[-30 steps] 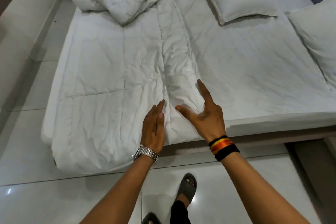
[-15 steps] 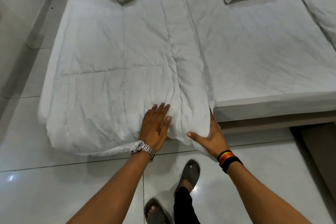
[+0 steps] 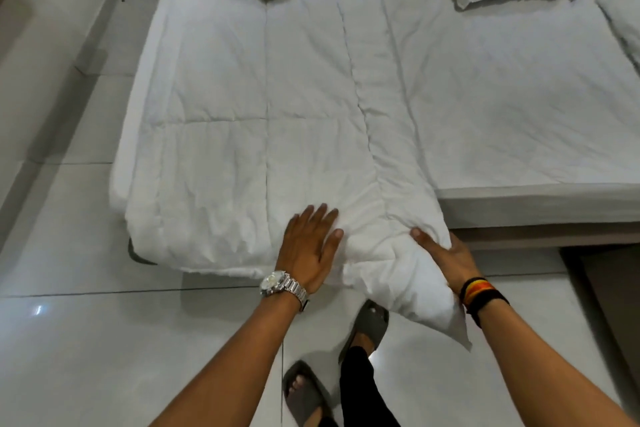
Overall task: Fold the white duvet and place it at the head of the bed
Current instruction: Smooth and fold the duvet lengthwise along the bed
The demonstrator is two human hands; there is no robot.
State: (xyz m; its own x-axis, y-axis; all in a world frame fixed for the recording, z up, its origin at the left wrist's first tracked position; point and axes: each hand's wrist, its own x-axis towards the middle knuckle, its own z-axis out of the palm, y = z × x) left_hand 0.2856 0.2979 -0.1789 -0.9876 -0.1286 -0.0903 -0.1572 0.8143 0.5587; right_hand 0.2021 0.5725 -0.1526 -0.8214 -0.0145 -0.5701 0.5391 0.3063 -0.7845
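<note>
Two hands at six o'clock: left hand (image 3: 309, 246) flat, fingers straight, on soft, light, floppy duvet (image 3: 263, 107) overhanging the bed's near edge; right hand (image 3: 446, 253) gripping its bunched corner, best hold there.

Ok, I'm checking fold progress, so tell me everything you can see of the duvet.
The duvet is white, quilted and wrinkled, laid in a long strip down the bed's left side, bunched at the far end. Its near end hangs over the bed's edge. The left hand presses flat on it; the right hand grips its near right corner, which droops towards the floor.
</note>
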